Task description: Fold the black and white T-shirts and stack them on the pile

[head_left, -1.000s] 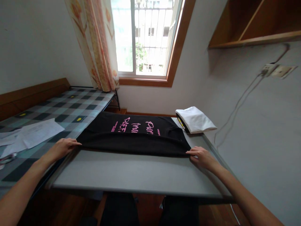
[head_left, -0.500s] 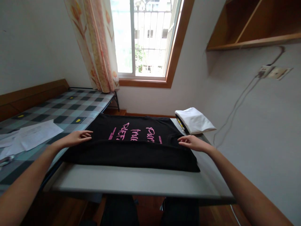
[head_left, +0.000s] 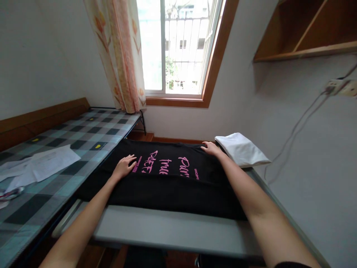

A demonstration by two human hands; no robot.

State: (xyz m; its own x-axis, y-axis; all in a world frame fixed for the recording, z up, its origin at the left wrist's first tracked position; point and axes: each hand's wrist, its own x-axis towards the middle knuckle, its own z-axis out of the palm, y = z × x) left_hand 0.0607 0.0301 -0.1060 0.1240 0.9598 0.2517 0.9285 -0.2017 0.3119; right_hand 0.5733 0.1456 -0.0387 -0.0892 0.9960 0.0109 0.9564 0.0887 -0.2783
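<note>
A black T-shirt [head_left: 167, 186] with pink lettering lies spread on a grey table [head_left: 173, 230]. My left hand [head_left: 124, 166] rests flat on it, fingers spread, just left of the lettering. My right hand [head_left: 211, 148] lies flat at the shirt's far right corner, fingers stretched out, close to a folded white garment [head_left: 241, 149]. Neither hand holds anything.
The folded white garment lies at the table's far right corner against the wall. A bed with a checked cover [head_left: 55, 156] stands on the left, with white papers [head_left: 41, 165] on it. A window [head_left: 178, 44] and curtain [head_left: 119, 56] are behind; a wooden shelf [head_left: 304, 33] hangs upper right.
Both hands left the shirt's near edge and slid forward across it; the left now lies by the lettering, the right at the far right corner. The shirt lies flatter.
</note>
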